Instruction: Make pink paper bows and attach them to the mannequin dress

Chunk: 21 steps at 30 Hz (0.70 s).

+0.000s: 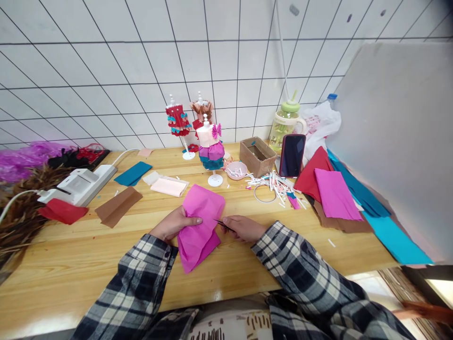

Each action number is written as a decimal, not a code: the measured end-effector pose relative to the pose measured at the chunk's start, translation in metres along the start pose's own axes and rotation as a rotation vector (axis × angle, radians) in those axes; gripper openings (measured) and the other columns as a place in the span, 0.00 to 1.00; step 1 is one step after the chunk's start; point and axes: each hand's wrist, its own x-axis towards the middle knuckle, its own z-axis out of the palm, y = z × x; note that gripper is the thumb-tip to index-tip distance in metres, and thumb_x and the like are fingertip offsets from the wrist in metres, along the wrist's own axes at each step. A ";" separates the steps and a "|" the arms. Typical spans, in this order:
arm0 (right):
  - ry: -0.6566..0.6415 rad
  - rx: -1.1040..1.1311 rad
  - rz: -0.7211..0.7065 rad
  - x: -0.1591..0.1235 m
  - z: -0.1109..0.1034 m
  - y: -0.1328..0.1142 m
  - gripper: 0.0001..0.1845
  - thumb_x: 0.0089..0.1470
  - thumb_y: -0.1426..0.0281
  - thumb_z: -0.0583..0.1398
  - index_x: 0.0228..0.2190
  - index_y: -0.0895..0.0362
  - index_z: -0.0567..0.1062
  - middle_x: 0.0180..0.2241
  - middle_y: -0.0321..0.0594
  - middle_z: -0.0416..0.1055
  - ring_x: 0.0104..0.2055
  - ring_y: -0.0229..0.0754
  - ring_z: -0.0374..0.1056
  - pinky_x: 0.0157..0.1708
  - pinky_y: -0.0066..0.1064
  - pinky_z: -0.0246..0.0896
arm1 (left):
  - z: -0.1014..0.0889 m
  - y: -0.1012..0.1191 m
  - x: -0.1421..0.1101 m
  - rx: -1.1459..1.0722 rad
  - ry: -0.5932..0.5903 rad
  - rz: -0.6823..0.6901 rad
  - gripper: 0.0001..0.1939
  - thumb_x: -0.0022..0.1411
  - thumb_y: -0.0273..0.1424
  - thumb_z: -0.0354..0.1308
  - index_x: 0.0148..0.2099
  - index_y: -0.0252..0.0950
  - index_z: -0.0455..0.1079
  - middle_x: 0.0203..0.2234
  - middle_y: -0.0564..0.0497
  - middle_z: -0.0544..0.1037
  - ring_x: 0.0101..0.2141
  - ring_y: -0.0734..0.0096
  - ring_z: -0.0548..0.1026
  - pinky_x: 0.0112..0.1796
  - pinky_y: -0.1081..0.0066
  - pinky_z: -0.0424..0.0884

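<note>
My left hand (pixel 176 223) is closed on a folded sheet of magenta crepe paper (pixel 200 205), thumb on top and fingers partly hidden beneath. In my right hand (pixel 244 228) is a small pair of scissors (pixel 225 225); its dark tip reaches the right edge of the paper. The handles are mostly covered by my fingers. Beyond the paper stands a miniature dress form (pixel 211 153) in a pale pink, magenta and teal dress with a magenta bow. Two more dressed forms, one red and teal (pixel 178 120), one brown and red (pixel 202 111), stand behind it.
Paper strips (pixel 279 186), a pink bowl (pixel 236 170), a cardboard box (pixel 258 156), a phone (pixel 292 156) and a bottle (pixel 285 125) are at back right. Coloured paper (pixel 338 193) lies right. A power strip (pixel 79 186), brown paper (pixel 118 206) and teal paper (pixel 133 173) lie left.
</note>
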 end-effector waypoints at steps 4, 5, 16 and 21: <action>0.038 0.038 0.012 0.003 0.004 0.002 0.25 0.62 0.50 0.46 0.35 0.56 0.70 0.20 0.30 0.55 0.19 0.32 0.50 0.19 0.24 0.47 | 0.000 -0.001 0.000 0.029 -0.007 0.007 0.30 0.43 0.31 0.72 0.50 0.31 0.71 0.39 0.42 0.81 0.39 0.56 0.79 0.44 0.59 0.73; 0.047 0.042 0.005 0.004 0.005 0.002 0.24 0.62 0.50 0.46 0.34 0.56 0.70 0.20 0.30 0.55 0.19 0.32 0.50 0.19 0.24 0.47 | 0.000 -0.001 0.000 0.035 -0.004 0.009 0.29 0.43 0.31 0.72 0.49 0.32 0.71 0.39 0.42 0.81 0.39 0.56 0.79 0.44 0.59 0.73; 0.096 -0.009 -0.091 0.009 0.009 0.006 0.21 0.64 0.55 0.48 0.31 0.57 0.69 0.21 0.30 0.57 0.22 0.32 0.52 0.25 0.26 0.49 | 0.004 -0.001 0.000 0.085 -0.004 0.034 0.29 0.44 0.32 0.72 0.49 0.32 0.71 0.41 0.41 0.81 0.41 0.54 0.78 0.45 0.58 0.72; 0.109 -0.049 -0.120 0.010 0.008 0.008 0.19 0.64 0.59 0.48 0.30 0.56 0.69 0.21 0.31 0.56 0.22 0.34 0.53 0.24 0.26 0.50 | 0.005 -0.001 0.000 0.093 -0.017 0.034 0.29 0.44 0.33 0.71 0.49 0.31 0.71 0.40 0.41 0.81 0.42 0.53 0.78 0.45 0.58 0.73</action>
